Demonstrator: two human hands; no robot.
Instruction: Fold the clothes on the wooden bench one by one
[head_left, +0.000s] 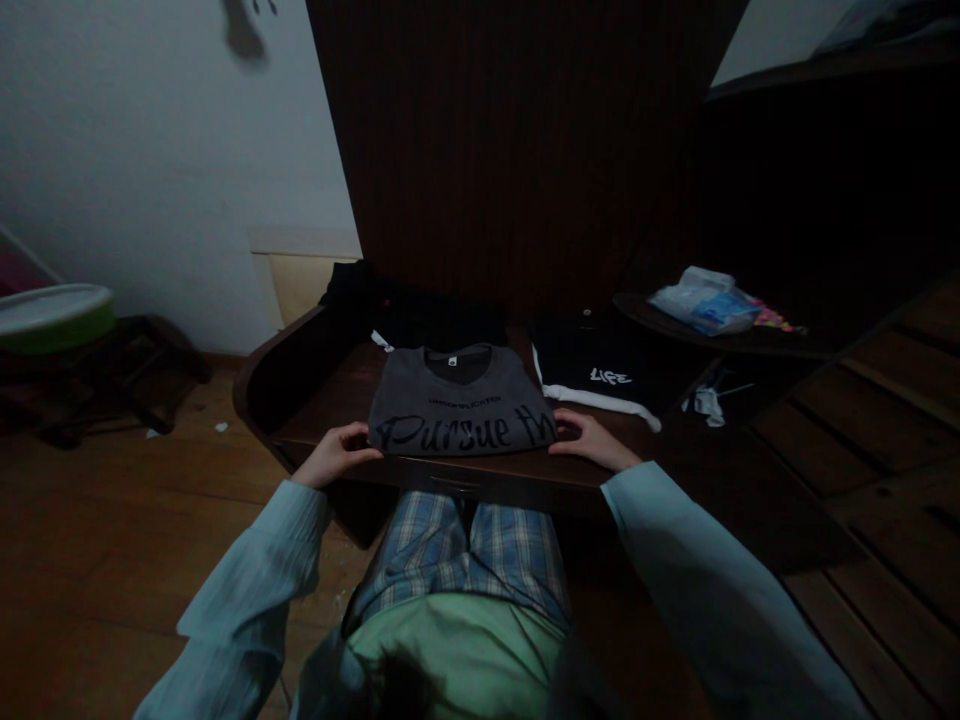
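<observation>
1. The step in hand seems to be gripping or squaring a folded grey T-shirt (457, 400); it lies on the dark surface (334, 395), close to the front edge and just beside a black garment (574, 355) with white trim
2. The left hand (337, 453) pinches the near left corner between thumb and fingers, and the right hand (589, 440) pinches the near right corner likewise
3. The next move probably calls for both hands working evenly, so that the fold stays flat
4. The neckline points away from the person, towards the upright dark panel (525, 150), and the lettering reads upright from the person's side
5. The folded bundle's long axis runs left to right, roughly along the front edge
</observation>
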